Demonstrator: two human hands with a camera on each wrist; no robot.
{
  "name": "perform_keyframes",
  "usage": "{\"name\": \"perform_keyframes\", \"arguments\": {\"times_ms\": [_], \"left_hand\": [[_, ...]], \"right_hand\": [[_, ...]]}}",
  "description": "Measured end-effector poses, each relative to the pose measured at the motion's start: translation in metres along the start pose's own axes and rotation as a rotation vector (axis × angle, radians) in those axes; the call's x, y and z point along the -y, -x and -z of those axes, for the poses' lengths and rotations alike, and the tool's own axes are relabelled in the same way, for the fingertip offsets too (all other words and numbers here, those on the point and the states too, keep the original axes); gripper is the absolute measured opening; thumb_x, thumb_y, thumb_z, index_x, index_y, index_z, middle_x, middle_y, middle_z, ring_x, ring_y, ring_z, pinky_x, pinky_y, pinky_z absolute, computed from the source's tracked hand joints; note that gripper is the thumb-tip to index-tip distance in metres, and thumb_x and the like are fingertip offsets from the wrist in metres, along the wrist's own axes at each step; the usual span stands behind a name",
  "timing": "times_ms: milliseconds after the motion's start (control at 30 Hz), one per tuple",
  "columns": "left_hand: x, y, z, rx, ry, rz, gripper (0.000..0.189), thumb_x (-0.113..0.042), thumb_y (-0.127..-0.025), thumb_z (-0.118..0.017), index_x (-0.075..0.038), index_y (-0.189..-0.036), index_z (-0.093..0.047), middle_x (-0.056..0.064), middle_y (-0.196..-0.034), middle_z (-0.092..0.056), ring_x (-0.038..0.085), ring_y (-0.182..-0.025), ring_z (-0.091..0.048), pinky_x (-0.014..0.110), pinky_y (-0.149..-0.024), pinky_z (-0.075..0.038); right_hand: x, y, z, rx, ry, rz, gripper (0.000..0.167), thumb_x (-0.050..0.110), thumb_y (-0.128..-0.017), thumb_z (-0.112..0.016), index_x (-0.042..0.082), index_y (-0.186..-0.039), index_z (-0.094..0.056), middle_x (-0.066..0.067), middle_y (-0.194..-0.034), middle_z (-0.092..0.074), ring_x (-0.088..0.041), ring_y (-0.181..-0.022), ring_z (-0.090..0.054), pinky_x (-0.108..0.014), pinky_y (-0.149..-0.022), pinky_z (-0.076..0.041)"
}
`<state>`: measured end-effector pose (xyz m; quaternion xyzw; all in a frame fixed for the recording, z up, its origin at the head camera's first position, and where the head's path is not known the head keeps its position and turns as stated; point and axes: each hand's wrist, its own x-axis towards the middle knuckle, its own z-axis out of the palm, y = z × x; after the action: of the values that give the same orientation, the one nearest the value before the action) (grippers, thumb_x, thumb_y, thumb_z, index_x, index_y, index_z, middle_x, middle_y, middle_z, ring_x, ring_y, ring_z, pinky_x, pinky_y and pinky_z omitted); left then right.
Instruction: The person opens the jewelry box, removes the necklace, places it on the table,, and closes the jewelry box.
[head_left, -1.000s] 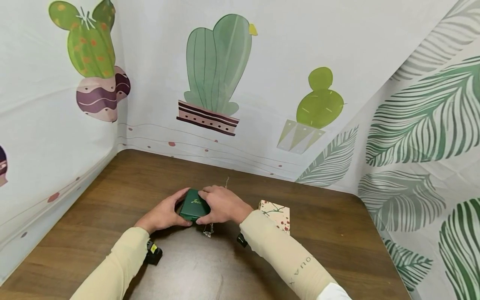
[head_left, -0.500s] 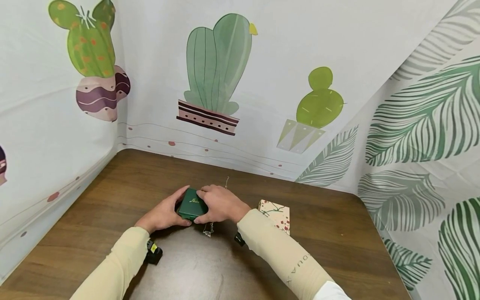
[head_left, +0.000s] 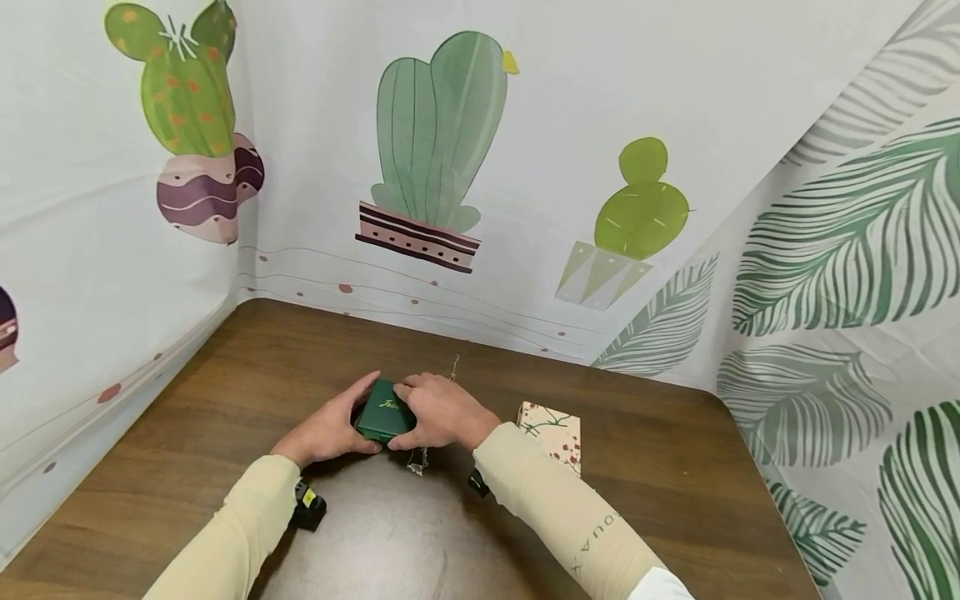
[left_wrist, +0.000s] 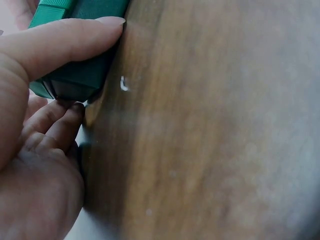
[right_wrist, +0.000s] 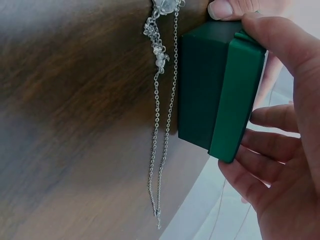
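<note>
A small dark green jewelry box with gold lettering on its lid sits on the wooden table, lid down. My left hand grips its left side, the thumb along the front face in the left wrist view and the other fingers round the far end. From the right, my right hand holds the lid, thumb at the near corner and fingertips at the far edge. Beside the box, a silver chain necklace with a clear pendant lies on the table; in the head view my right hand covers its middle.
A cream box-like item with red flowers lies to the right, partly behind the right sleeve. Black wrist cameras sit under both forearms. Printed cloth walls stand along the table's back and left edges.
The right hand and the jewelry box have shifted slightly left since a second ago, then held nearly still. The left hand, the necklace and the flowered item have stayed in place.
</note>
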<state>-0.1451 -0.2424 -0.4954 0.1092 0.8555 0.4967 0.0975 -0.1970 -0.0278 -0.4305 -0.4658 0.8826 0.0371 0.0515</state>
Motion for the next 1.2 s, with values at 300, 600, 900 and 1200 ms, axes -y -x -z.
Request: {"name": "perform_keyframes", "arguments": {"times_ms": [300,600,900,1200], "left_hand": [[-0.0005,0.0,0.0,0.001,0.005,0.006,0.12,-0.008,-0.073,-0.093,-0.007,-0.166,-0.017,0.027,-0.16,-0.044,0.041,-0.14,-0.049,0.056,-0.113,-0.039],[0.0005,0.0,-0.0002,0.002,-0.003,-0.007,0.119,-0.009,-0.073,-0.093,-0.008,-0.166,-0.02,0.026,-0.159,-0.045,0.038,-0.136,-0.051,0.051,-0.11,-0.041],[-0.0025,0.0007,-0.0007,0.007,-0.016,-0.005,0.119,-0.012,-0.072,-0.094,-0.011,-0.166,-0.022,0.024,-0.158,-0.047,0.036,-0.132,-0.053,0.05,-0.106,-0.042],[-0.0018,0.0011,-0.0006,0.008,-0.023,0.012,0.118,-0.014,-0.073,-0.094,-0.012,-0.166,-0.022,0.023,-0.159,-0.047,0.036,-0.133,-0.053,0.049,-0.106,-0.043]], "right_hand": [[0.0008,-0.0003,-0.0023,-0.009,0.011,-0.002,0.081,0.063,-0.088,-0.075,0.01,-0.147,-0.057,-0.006,-0.143,-0.062,-0.02,-0.124,-0.062,-0.029,-0.103,-0.052],[0.0021,0.0014,-0.0033,-0.022,0.002,0.003,0.077,0.061,-0.087,-0.076,0.011,-0.143,-0.06,-0.005,-0.138,-0.065,-0.019,-0.117,-0.063,-0.029,-0.098,-0.053],[0.0019,0.0011,-0.0071,-0.018,-0.007,-0.013,0.078,0.062,-0.087,-0.076,0.012,-0.145,-0.059,-0.004,-0.139,-0.064,-0.019,-0.118,-0.062,-0.03,-0.1,-0.053],[0.0032,0.0012,-0.0093,-0.023,0.003,-0.019,0.078,0.062,-0.088,-0.076,0.013,-0.145,-0.059,-0.003,-0.137,-0.064,-0.018,-0.115,-0.061,-0.03,-0.099,-0.053]]}}
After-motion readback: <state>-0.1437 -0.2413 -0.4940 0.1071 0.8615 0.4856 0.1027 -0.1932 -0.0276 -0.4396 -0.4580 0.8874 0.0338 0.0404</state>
